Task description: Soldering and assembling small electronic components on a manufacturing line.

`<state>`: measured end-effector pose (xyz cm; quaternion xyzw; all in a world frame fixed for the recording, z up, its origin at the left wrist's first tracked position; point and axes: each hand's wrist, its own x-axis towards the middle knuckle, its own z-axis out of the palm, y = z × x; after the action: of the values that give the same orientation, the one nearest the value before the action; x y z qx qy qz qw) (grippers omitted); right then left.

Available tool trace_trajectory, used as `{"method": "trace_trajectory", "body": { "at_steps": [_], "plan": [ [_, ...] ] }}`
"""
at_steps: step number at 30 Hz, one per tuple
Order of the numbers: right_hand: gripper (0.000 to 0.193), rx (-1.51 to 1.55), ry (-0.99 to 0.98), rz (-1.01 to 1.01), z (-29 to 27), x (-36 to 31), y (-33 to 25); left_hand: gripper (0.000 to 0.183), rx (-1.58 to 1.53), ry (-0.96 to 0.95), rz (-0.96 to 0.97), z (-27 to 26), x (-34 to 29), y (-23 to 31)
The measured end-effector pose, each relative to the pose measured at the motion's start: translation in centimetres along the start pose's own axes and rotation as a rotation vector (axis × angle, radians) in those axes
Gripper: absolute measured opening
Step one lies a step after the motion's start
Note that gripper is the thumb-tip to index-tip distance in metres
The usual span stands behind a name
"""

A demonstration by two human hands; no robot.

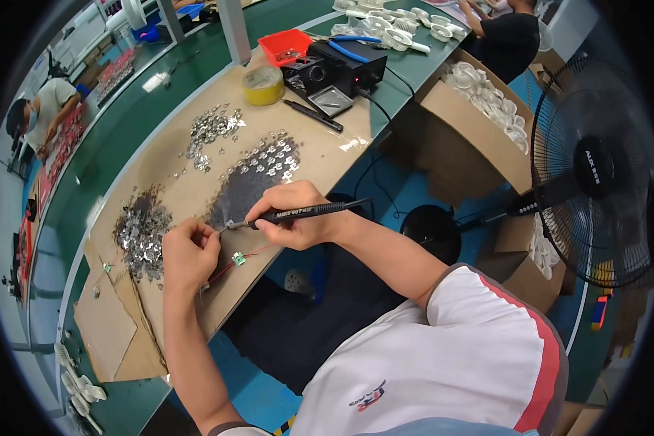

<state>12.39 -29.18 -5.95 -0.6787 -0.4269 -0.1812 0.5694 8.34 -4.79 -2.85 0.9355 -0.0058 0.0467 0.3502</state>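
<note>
1. The right hand (294, 214) has its fingers wrapped tight round a black soldering iron (305, 212), tip pointing left.
2. The left hand (189, 251) pinches something small at the iron's tip; I can't tell what.
3. A small green circuit board (237, 258) with red wires (221, 272) lies on the counter (189, 192), just below both hands.
4. Heaps of small silver metal parts (142, 232) lie beside the left hand; the soldering station (338, 73) sits at the far end.

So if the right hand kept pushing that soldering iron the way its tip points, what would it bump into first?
Probably the left hand: the soldering iron in the right hand points at the small metal piece pinched in its fingers, almost touching.
</note>
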Motion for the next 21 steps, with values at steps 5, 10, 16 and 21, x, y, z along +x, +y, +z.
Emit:
{"method": "trace_trajectory", "body": {
  "at_steps": [5,10,16,21],
  "plan": [
    [0.012,0.008,-0.028,0.056,-0.13,-0.3,0.17,0.008,0.011,0.013,0.021,0.16,0.06,-0.08],
    [0.012,-0.001,-0.016,0.021,0.08,-0.06,0.37,0.009,0.028,-0.001,0.004,-0.03,-0.01,0.09],
    [0.013,-0.051,-0.045,0.028,-0.2,-0.19,0.49,0.013,0.044,-0.017,0.021,0.01,0.28,0.0],
    [0.013,-0.092,-0.049,-0.023,0.0,0.08,0.43,0.013,0.024,-0.002,-0.055,-0.03,0.09,-0.26]
  ]
}}
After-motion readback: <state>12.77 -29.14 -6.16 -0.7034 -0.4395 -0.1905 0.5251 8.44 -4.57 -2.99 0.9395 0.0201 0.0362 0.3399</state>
